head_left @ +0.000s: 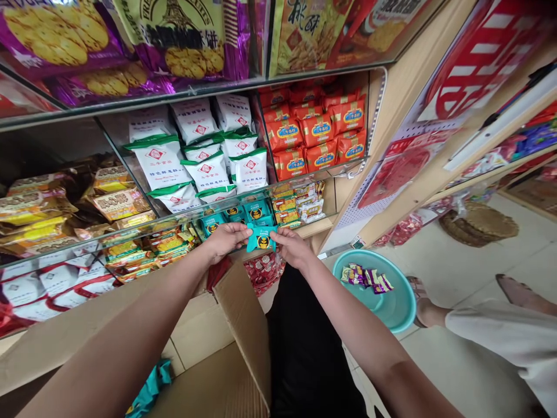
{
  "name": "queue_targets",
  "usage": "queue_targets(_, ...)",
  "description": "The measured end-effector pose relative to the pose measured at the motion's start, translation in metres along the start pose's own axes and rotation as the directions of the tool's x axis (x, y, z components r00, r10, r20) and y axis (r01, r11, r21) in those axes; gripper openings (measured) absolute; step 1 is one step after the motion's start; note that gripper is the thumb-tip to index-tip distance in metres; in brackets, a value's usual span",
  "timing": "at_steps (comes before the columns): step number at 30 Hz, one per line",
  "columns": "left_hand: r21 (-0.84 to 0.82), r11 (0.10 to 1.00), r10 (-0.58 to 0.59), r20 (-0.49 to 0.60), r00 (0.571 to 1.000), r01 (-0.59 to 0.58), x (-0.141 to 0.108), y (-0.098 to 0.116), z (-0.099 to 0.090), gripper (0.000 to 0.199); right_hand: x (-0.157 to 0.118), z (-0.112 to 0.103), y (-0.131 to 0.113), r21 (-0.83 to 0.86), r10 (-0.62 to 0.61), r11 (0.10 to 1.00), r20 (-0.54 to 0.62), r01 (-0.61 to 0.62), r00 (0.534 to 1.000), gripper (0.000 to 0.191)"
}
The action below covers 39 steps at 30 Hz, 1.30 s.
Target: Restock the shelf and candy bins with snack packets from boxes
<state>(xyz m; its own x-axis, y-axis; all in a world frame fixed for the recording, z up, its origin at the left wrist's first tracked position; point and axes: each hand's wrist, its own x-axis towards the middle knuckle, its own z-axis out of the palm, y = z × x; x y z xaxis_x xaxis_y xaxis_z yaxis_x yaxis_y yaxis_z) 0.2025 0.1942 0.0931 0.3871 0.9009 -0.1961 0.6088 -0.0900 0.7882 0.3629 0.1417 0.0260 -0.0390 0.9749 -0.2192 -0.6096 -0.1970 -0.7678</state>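
Note:
Between my two hands is a teal snack packet point(262, 238) with a dark and yellow round picture on its front. My left hand point(229, 239) pinches its left end, and my right hand point(290, 244) pinches the right end. Just behind it, similar teal packets point(257, 210) sit in a low shelf compartment. Below my left forearm stands an open cardboard box point(243, 313), with more teal packets point(150, 386) partly visible inside.
Glass-fronted shelves hold white-and-green packets point(206, 174), red packets point(319, 130) and yellow-brown packets point(117, 203). A turquoise basin point(391, 319) with several small purple packets point(368, 278) stands on the floor at right. Beside it are another person's legs point(483, 325). A woven basket point(478, 223) lies farther back.

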Motion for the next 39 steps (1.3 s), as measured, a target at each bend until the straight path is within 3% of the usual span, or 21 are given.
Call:
queue_targets(2,0.077,0.997,0.004,-0.033,0.999,-0.001,0.002,-0.002,0.001,0.039,0.006,-0.002,0.0,-0.104,-0.103,0.99,-0.077,0.094,0.992,0.032)
queue_targets(4,0.187,0.982,0.029,-0.086,0.996,-0.012,0.005,-0.001,0.001,0.031,0.012,-0.004,-0.001,-0.256,-0.278,0.939,-0.161,0.232,0.947,0.029)
queue_targets(7,0.371,0.927,0.117,-0.131,0.984,-0.061,0.008,0.001,-0.001,0.026,0.02,-0.007,-0.002,-0.517,-0.536,0.768,-0.194,0.378,0.822,0.026)
queue_targets(9,0.502,0.856,0.187,-0.071,0.98,-0.127,0.009,0.0,-0.001,0.029,0.022,-0.007,-0.001,-0.672,-0.629,0.621,-0.121,0.403,0.768,0.022)
queue_targets(11,0.612,0.768,0.22,0.03,0.975,-0.192,0.01,-0.003,0.001,0.034,0.024,-0.007,0.002,-0.766,-0.652,0.502,-0.032,0.4,0.757,0.018)
queue_targets(13,0.684,0.694,0.21,0.108,0.972,-0.226,0.012,-0.007,0.003,0.04,0.026,-0.008,0.005,-0.792,-0.65,0.465,-0.002,0.396,0.76,0.016)
queue_targets(18,0.774,0.597,0.153,0.144,0.978,-0.208,0.013,-0.012,0.007,0.044,0.034,-0.011,0.012,-0.691,-0.614,0.615,-0.116,0.38,0.781,0.022)
queue_targets(21,0.806,0.561,0.129,0.139,0.982,-0.188,0.012,-0.009,0.008,0.045,0.036,-0.013,0.013,-0.704,-0.601,0.603,-0.092,0.375,0.794,0.021)
queue_targets(28,0.845,0.517,0.101,0.097,0.99,-0.135,0.011,-0.001,0.009,0.053,0.03,-0.006,0.009,-0.81,-0.605,0.456,0.022,0.37,0.796,0.014)
queue_targets(30,0.849,0.511,0.083,0.109,0.991,-0.136,0.011,-0.001,0.01,0.053,0.026,-0.002,0.008,-0.862,-0.659,0.358,0.039,0.359,0.751,0.018)
queue_targets(32,0.851,0.509,0.068,0.111,0.992,-0.13,0.011,-0.002,0.01,0.053,0.022,0.001,0.01,-0.906,-0.735,0.258,0.042,0.336,0.677,0.02)
queue_targets(34,0.852,0.508,0.062,0.109,0.992,-0.126,0.011,-0.003,0.01,0.053,0.021,0.002,0.014,-0.931,-0.776,0.204,0.034,0.302,0.63,0.017)
queue_targets(39,0.854,0.507,0.071,0.094,0.993,-0.117,0.011,-0.006,0.01,0.05,0.024,0.003,0.028,-0.949,-0.726,0.153,0.083,0.277,0.683,0.013)
